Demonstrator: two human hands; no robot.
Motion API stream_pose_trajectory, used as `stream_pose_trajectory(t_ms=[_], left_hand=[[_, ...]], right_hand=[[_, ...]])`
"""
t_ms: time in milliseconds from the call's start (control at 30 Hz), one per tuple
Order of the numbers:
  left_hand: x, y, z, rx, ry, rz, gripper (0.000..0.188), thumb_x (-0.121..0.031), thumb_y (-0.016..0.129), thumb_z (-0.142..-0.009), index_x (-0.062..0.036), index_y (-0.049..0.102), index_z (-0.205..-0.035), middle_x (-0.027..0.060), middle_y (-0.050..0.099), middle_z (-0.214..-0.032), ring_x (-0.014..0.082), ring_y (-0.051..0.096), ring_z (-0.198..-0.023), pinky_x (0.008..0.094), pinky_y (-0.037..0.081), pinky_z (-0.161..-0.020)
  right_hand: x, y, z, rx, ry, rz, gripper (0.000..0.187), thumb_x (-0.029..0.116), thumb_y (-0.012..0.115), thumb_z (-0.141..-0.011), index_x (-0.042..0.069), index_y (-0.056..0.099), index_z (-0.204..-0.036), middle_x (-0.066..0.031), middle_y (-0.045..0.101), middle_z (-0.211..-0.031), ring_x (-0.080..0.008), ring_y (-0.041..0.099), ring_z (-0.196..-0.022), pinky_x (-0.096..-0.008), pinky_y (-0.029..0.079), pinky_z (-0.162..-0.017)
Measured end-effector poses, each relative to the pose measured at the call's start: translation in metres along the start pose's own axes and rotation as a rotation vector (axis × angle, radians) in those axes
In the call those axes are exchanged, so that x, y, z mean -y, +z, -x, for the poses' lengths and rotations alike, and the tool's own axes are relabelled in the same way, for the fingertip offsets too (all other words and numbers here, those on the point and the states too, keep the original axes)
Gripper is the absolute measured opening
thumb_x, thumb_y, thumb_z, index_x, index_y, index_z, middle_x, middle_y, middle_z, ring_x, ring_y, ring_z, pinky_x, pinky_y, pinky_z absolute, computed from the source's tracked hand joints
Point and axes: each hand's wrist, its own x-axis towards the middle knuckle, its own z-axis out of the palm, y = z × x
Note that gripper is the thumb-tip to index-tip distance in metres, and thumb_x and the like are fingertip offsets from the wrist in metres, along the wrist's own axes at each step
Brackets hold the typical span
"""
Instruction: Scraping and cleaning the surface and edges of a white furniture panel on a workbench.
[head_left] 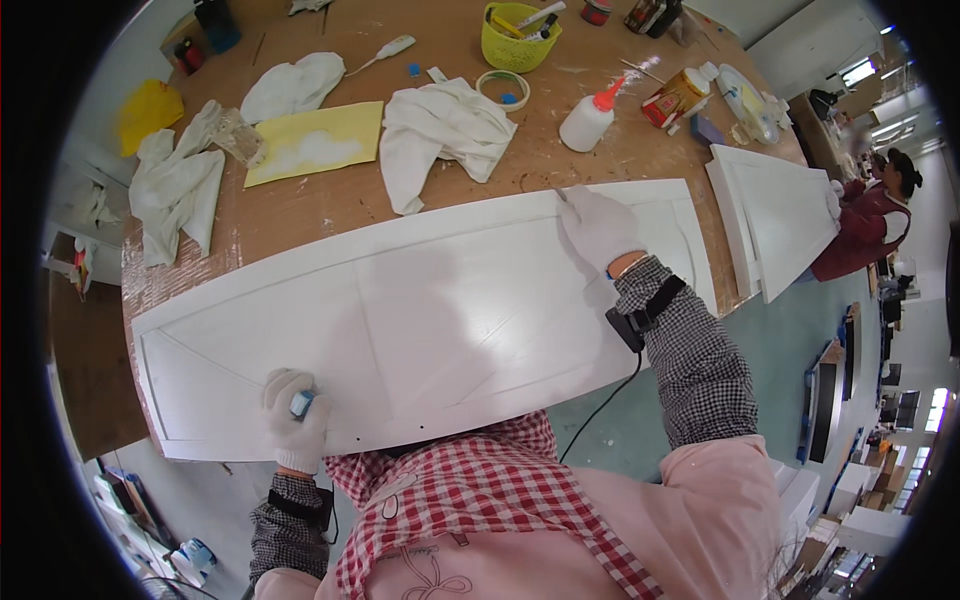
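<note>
A long white panel (440, 300) with a curved far edge and recessed lines lies in front of me, its near edge against my checked apron. My left hand (292, 425), in a white knit glove, is closed around a small blue block (301, 404) over the near left part of the panel. At the far edge, toward the right end, my gloved right hand (603, 230) grips the panel, its fingers bent at the rim. The fingertips beyond that edge are partly hidden. A wired black band (640, 318) is strapped round my right wrist.
White cloths (445, 135), a yellow sheet (315, 145), a roll of tape (502, 90), a red-tipped white bottle (588, 122) and a yellow-green basket (515, 45) stand beyond the panel on the brown table (345, 215). Rightward, another person (865, 225) handles a second white panel (775, 210).
</note>
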Motion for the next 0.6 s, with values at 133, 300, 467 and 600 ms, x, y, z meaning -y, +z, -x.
stream_pose_trajectory(t_ms=[133, 300, 467, 600], left_hand=[[0.008, 0.007, 0.004, -0.092, 0.037, -0.021, 0.029, 0.002, 0.071, -0.069, -0.0009, 0.067, -0.097, 0.0142, 0.065, -0.106, 0.0361, 0.057, -0.114, 0.0452, 0.045, -0.101], [0.004, 0.005, -0.003, -0.124, 0.095, -0.054, 0.028, 0.0, 0.074, -0.067, -0.0029, 0.068, -0.094, 0.0133, 0.066, -0.104, 0.0351, 0.061, -0.109, 0.0455, 0.048, -0.097], [0.005, 0.001, -0.005, -0.163, 0.116, -0.011, 0.025, -0.004, 0.076, -0.065, -0.005, 0.068, -0.089, 0.0112, 0.067, -0.097, 0.0347, 0.064, -0.098, 0.0454, 0.05, -0.089], [0.01, 0.004, -0.009, -0.146, 0.138, 0.097, 0.023, -0.003, 0.074, -0.066, -0.0023, 0.068, -0.088, 0.0136, 0.067, -0.091, 0.0344, 0.065, -0.091, 0.0443, 0.051, -0.083]], right_hand=[[-0.048, -0.012, -0.015, 0.017, 0.321, 0.082, 0.038, 0.037, 0.046, -0.101, 0.005, 0.063, -0.113, -0.0258, 0.069, -0.11, -0.0444, 0.066, -0.105, -0.0537, 0.05, -0.091], [-0.045, -0.009, -0.014, -0.022, 0.348, 0.124, 0.033, 0.031, 0.045, -0.099, 0.004, 0.061, -0.109, -0.0259, 0.07, -0.106, -0.0446, 0.067, -0.1, -0.0544, 0.051, -0.088], [0.15, 0.007, 0.006, 0.1, -0.116, -0.062, 0.033, 0.028, 0.044, -0.098, 0.005, 0.064, -0.11, -0.0228, 0.071, -0.099, -0.0421, 0.068, -0.094, -0.0552, 0.051, -0.084], [0.178, 0.016, -0.009, 0.176, -0.145, -0.127, 0.037, 0.034, 0.046, -0.097, 0.005, 0.064, -0.111, -0.022, 0.072, -0.099, -0.0423, 0.068, -0.092, -0.0537, 0.052, -0.084]])
